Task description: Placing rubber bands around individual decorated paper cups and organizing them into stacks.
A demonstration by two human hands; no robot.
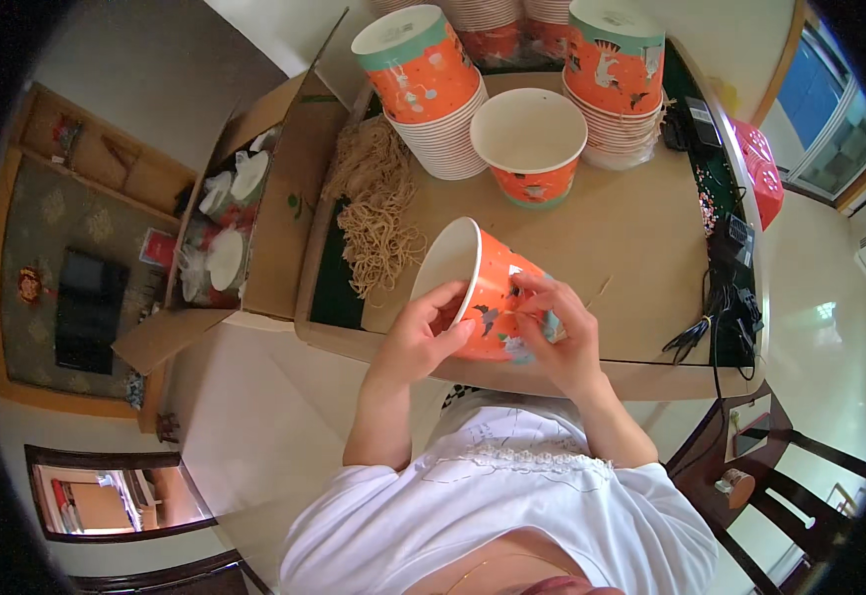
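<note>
An orange paper bucket point(494, 291) with a white inside and printed animal figures is tilted on its side above the table's near edge, its mouth facing left. My left hand point(425, 332) grips it at the rim, fingers inside the mouth and thumb on the outer wall. My right hand point(564, 337) is closed, its fingertips bent against the bucket's printed side; whatever thin thing they may pinch there cannot be made out. Beyond it, another such bucket point(529, 134) stands upright. A heap of tan twine point(373, 213) lies to the left of that one.
Tall stacks of upturned orange buckets point(421, 79) point(616, 69) line the table's far side. An open cardboard box point(289, 208) with wrapped bucket stacks stands at the left. Black cables point(731, 307) and adapters lie along the right edge, near a pink basket point(758, 169). Brown cardboard point(641, 238) covers the tabletop.
</note>
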